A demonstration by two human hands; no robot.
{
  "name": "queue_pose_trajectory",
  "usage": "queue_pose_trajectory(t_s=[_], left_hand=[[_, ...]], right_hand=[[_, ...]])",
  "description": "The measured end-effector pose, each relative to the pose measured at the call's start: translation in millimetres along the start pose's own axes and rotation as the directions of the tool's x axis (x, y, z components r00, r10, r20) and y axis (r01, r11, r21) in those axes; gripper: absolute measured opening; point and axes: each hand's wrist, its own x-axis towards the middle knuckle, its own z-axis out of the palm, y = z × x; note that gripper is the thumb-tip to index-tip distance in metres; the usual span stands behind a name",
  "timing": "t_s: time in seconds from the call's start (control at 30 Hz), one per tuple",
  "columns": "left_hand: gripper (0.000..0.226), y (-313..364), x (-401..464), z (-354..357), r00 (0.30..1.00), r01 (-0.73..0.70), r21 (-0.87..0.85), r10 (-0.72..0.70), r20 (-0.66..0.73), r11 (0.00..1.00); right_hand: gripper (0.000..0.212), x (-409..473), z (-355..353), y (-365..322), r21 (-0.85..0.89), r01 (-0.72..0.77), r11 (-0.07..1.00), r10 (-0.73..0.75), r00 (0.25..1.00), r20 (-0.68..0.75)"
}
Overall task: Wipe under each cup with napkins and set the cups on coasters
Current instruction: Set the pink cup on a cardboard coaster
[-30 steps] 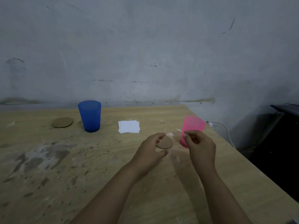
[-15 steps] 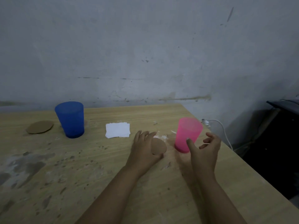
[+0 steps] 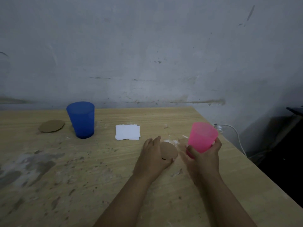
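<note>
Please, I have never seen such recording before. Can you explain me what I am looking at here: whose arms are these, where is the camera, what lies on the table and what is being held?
There is no machine here. The two bare arms belong to a person, and the camera sits on that person's head, looking forward and down, so you see the scene as they do.

The right hand grips the pink cup, tilted, by its lower part. The left hand rests on a round brown coaster beside it, holding it down on the wooden table.

Further back stand a blue cup, upright on the bare wood, a second coaster to its left, and a small stack of white napkins. A white cable hangs past the table's right edge.
</note>
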Motion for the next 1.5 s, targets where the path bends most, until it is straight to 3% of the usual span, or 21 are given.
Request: queue_pose_trajectory(t_s=[0.23,0.53,1.2,1.5], left_hand=[[0.095,3,-4,-4,1.0,0.012,-0.073,-0.012,0.001,0.997],[0.102,-1,-8,-24,1.0,-0.016,-0.065,0.016,-0.005,0.998],[0.129,-11,-14,-27,0.987,0.014,-0.087,0.0,0.162,0.996],[0.115,-21,-33,-46,0.979,-0.021,0.061,0.008,0.205,0.998]], right_hand=[[0.065,-2,-2,-4,0.024,-0.027,0.999,0.027,0.999,0.021],[0.06,-9,7,-26,0.047,0.076,0.996,-0.08,0.992,0.095],[0.055,-38,38,-30,0.176,0.024,0.984,-0.078,0.948,0.309],[0.063,-38,35,-16,0.151,0.028,0.988,-0.084,0.922,0.379]])
